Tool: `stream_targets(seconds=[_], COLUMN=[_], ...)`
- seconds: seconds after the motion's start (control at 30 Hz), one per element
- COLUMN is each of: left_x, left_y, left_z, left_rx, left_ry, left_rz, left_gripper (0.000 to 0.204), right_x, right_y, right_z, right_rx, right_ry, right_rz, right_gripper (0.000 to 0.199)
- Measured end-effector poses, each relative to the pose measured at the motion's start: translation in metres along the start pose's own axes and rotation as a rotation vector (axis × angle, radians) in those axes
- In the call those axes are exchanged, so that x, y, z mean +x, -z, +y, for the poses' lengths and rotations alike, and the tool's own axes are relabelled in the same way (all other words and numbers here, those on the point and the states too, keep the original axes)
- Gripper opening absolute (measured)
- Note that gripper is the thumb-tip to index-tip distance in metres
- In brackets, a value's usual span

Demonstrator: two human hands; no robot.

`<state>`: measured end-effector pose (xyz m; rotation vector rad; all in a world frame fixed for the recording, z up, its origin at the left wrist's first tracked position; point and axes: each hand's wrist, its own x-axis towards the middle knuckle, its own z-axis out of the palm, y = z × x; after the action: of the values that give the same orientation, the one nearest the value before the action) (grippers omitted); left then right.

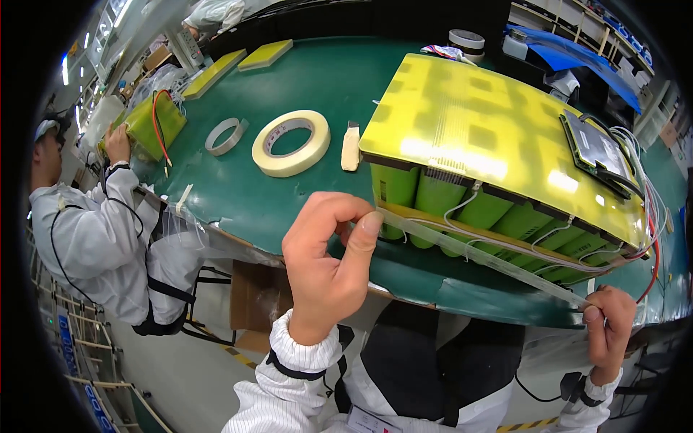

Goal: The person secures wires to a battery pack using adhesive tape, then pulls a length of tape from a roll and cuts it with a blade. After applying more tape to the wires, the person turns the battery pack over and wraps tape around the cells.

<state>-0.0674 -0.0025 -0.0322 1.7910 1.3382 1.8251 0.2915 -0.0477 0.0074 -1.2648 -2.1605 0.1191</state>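
Before the battery pack (pixel 498 180), both hands (pixel 328 267) pinch a stretched tape strip (pixel 484 256), tape roll (pixel 291 143) beyond

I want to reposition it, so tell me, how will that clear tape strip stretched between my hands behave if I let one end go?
The tape strip looks thin and see-through, so it is probably floppy and very light. It runs straight only because the left hand and right hand pull it taut. Released, it would likely droop and may stick to the green cells.
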Motion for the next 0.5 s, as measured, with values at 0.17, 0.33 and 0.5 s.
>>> stream_targets(seconds=[0.17, 0.33, 0.5], left_x=[0.0026, 0.0015, 0.0027], left_y=[0.0001, 0.0030, 0.0004], left_z=[-0.0016, -0.0080, -0.0095], left_rx=[-0.033, -0.068, -0.102], left_ry=[0.013, 0.018, 0.021], left_rz=[0.025, 0.038, 0.030], left_gripper=[0.012, 0.012, 0.012], right_x=[0.0039, 0.0079, 0.0068], right_y=[-0.0010, -0.0013, 0.0005], right_z=[0.0001, -0.0029, 0.0001], right_rx=[0.035, 0.054, 0.010], right_ry=[0.015, 0.002, -0.006], right_rz=[0.015, -0.013, 0.022], right_gripper=[0.019, 0.020, 0.020])
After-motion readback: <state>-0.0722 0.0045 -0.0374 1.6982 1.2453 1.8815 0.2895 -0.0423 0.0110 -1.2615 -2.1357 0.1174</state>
